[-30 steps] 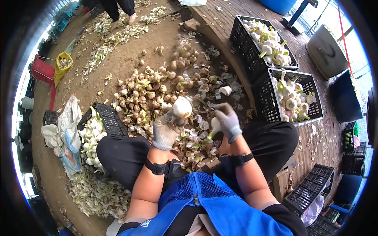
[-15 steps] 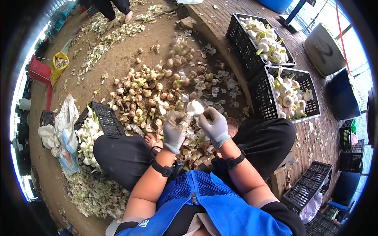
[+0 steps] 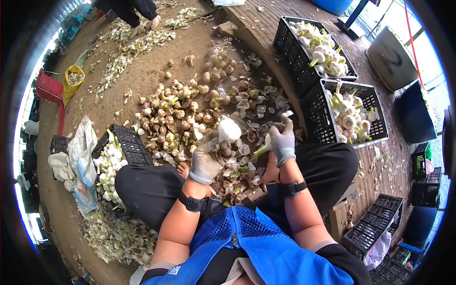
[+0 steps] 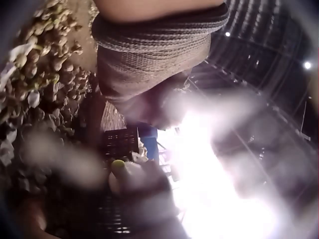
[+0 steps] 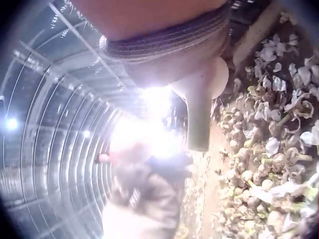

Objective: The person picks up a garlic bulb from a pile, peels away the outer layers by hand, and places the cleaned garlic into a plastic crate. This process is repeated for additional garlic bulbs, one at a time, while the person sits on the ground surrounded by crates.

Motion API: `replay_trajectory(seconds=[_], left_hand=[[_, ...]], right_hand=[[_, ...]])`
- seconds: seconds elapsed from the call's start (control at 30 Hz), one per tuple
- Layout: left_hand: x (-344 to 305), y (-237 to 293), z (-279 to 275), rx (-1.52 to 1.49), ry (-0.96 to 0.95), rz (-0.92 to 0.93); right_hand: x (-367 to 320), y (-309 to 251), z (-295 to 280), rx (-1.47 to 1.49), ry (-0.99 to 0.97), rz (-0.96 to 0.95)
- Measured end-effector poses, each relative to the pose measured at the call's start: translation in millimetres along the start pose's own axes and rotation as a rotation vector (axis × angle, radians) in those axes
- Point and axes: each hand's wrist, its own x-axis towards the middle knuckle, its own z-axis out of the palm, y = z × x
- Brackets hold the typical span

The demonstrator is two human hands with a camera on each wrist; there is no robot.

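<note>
My gloved left hand point(image 3: 207, 160) holds a peeled white garlic bulb point(image 3: 229, 129) over the heap. To its right, my gloved right hand point(image 3: 283, 141) has a second garlic bulb point(image 5: 219, 78) tucked in the palm, its cut green stem point(image 5: 199, 124) pointing down and out. At this hand's raised fingertips is a strip of pale skin point(image 3: 287, 114). Beyond both hands lies a heap of unpeeled garlic point(image 3: 178, 111) on the dirt floor. In the left wrist view glare and the glove cuff point(image 4: 149, 59) hide the left fingers.
Two black crates point(image 3: 311, 111) of cleaned garlic stand at the right on a wooden platform point(image 3: 259, 28). Another crate point(image 3: 130, 145) with white garlic sits beside the left knee, near a white sack point(image 3: 81, 152). Peelings point(image 3: 118, 237) pile up at the lower left. Another person's legs point(image 3: 133, 12) show at the back.
The hands came together at the white bulb half a second ago, then parted. The right hand has moved right with a strip of skin; the left keeps the bulb, which now looks whiter.
</note>
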Motion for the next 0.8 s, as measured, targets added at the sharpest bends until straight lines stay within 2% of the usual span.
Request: replay_trajectory(seconds=[0.03,0.07,0.13,0.2,0.23,0.27,0.33,0.37,0.43,0.5,0.53,0.6,0.63,0.73,0.8], left_hand=[[1,3,0,0.0,-0.003,0.002],[3,5,-1,-0.01,-0.042,-0.048],[4,5,-4,-0.024,-0.079,-0.096],[5,3,-8,-0.01,0.002,-0.102],[5,3,-3,-0.006,-0.016,-0.102],[2,1,3,-0.007,-0.016,-0.102],[-4,-6,17,0.31,0.085,-0.004],[-2,-10,12,0.311,0.074,0.019],[0,-11,7,0.346,0.06,0.01],[1,-10,0,0.379,0.047,0.002],[1,-7,-3,0.342,0.005,-0.051],[1,-7,-6,0.308,-0.035,-0.104],[3,-11,-2,0.294,0.034,-0.048],[6,-18,-2,0.325,0.127,0.035],[8,-12,-19,0.343,0.028,-0.042]], right_hand=[[0,-3,-5,-0.121,-0.138,-0.037],[-5,-2,-1,0.176,-0.275,0.018],[-16,-10,3,0.413,-0.636,0.12],[-38,-27,11,0.241,-0.671,-0.068],[-47,-43,13,0.15,-0.679,-0.199],[-51,-41,18,0.096,-0.646,-0.242],[-53,-34,22,-0.072,-0.465,-0.364],[-52,-32,20,-0.074,-0.464,-0.364],[-49,-29,15,-0.347,-0.439,-0.4],[-45,-24,13,-0.423,-0.422,-0.4],[-43,-22,12,-0.497,-0.406,-0.402],[-44,-20,13,-0.39,-0.427,-0.325],[-44,-22,14,-0.283,-0.447,-0.251],[-52,-29,16,-0.397,-0.415,-0.347],[-46,-20,17,-0.442,-0.368,-0.389]])
